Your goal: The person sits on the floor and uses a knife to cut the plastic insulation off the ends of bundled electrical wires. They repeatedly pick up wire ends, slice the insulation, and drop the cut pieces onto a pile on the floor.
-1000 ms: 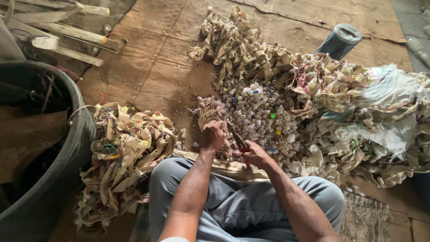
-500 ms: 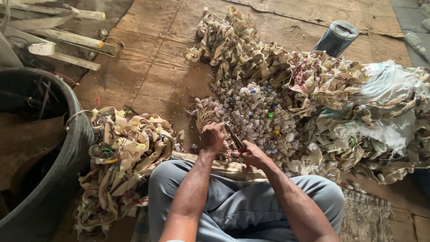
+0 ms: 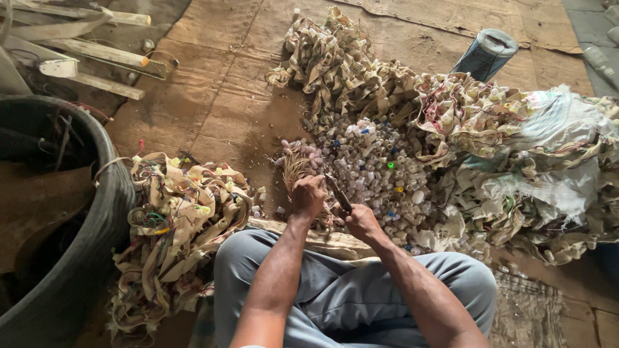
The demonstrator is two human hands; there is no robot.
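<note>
Heaps of tan webbing strips (image 3: 400, 103) studded with small plastic caps fill the right and upper centre of the frame, and a smaller pile (image 3: 174, 219) lies at lower left beside a black tub (image 3: 97, 258). Both forearms reach up from the lower centre over grey trousers. The left hand (image 3: 308, 196) is clenched around a tuft of frayed fibres (image 3: 295, 169) at centre. The right hand (image 3: 362, 222) grips a dark blade (image 3: 338, 192) angled toward that tuft.
</note>
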